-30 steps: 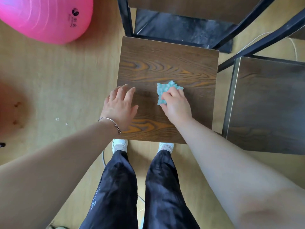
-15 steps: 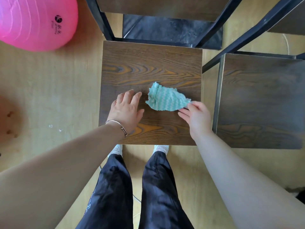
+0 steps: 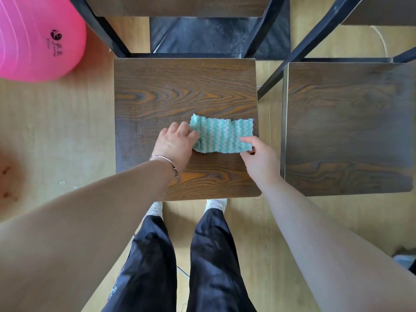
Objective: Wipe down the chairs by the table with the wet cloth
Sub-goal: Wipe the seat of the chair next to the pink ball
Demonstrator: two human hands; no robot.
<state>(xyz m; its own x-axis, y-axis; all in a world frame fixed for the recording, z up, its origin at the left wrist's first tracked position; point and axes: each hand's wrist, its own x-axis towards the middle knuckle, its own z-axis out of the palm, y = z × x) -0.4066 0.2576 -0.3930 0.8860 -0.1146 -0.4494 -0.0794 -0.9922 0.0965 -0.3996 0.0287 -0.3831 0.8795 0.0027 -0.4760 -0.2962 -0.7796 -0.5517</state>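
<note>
Pale wooden flooring (image 3: 56,136) fills the scene beneath two dark wood-grain chairs set side by side, seen from directly above by a person standing at the front edge of the nearer one. Both bare forearms reach forward and down over the nearer chair seat (image 3: 180,86), converging from the lower corners of the view. A green-and-white striped cloth (image 3: 221,136) lies spread across the right half of that seat, its right edge close to the seat's right border. The left hand (image 3: 174,145), palm down and wrist slightly bent, pinches the cloth's left edge, its fingers curled over the fabric; a thin silver bracelet (image 3: 165,162) circles the wrist. The right hand (image 3: 258,157) comes in from the right with its knuckles turned upward, thumb and fingers closed on the cloth's lower right corner, so the fabric is drawn out between the two hands. The second chair seat (image 3: 349,131) sits just beside the first on the right, a narrow strip of floor between them, and nothing rests on it. Black metal chair frames (image 3: 281,66) rise at the far side of the seats. A pink exercise ball (image 3: 33,41) sits on the floor at upper left, well apart from the chairs. Dark trousers (image 3: 180,266) and light shoes (image 3: 217,203) show below the seat's front edge.
</note>
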